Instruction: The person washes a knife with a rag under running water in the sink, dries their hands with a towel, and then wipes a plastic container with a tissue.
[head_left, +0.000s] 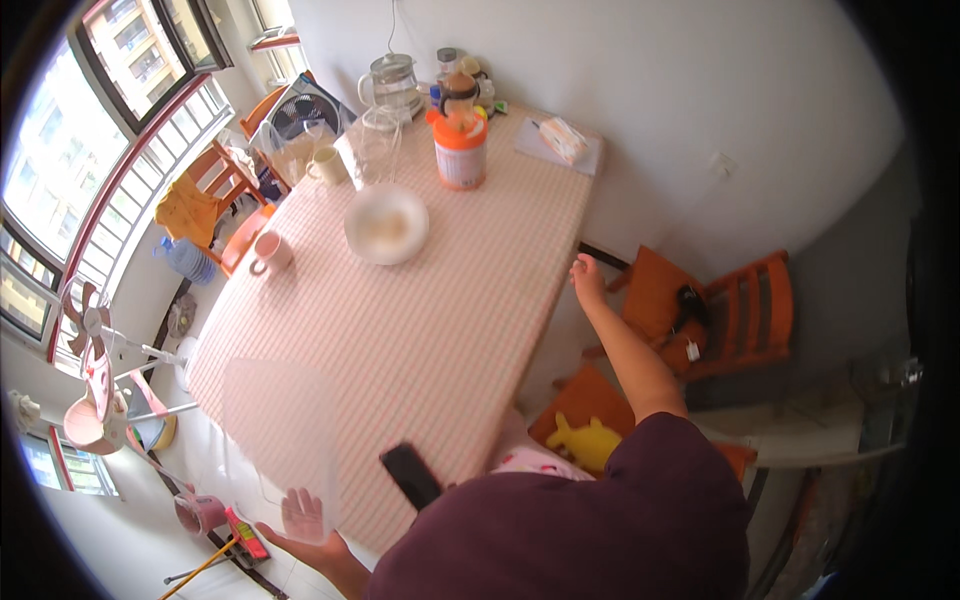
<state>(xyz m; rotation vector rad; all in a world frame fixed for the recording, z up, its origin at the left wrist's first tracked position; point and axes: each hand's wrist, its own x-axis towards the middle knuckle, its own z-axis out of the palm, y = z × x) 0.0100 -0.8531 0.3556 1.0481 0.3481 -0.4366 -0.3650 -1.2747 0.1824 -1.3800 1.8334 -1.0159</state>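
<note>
My left hand (304, 525) is at the lower left beside the table edge, its fingers showing through a translucent plastic sheet (281, 420) that it supports. Near the right edge of the table my right hand (589, 279) has loosely curled fingers, and I see no object in it. A black smartphone (411, 475) lies on the checked tablecloth (420, 337) close to my body. Farther back are a white plate (387, 223) with blurred brownish contents, a pink mug (271, 252), a cream mug (327, 165) and an orange-lidded container (460, 154).
A glass kettle (393, 81), small jars and a tissue pack (564, 139) stand towards the wall. Wooden chairs (750, 315) are at the right, one bearing a yellow plush toy (589, 442). At the left are a fan (90, 322) and a large water bottle (187, 259).
</note>
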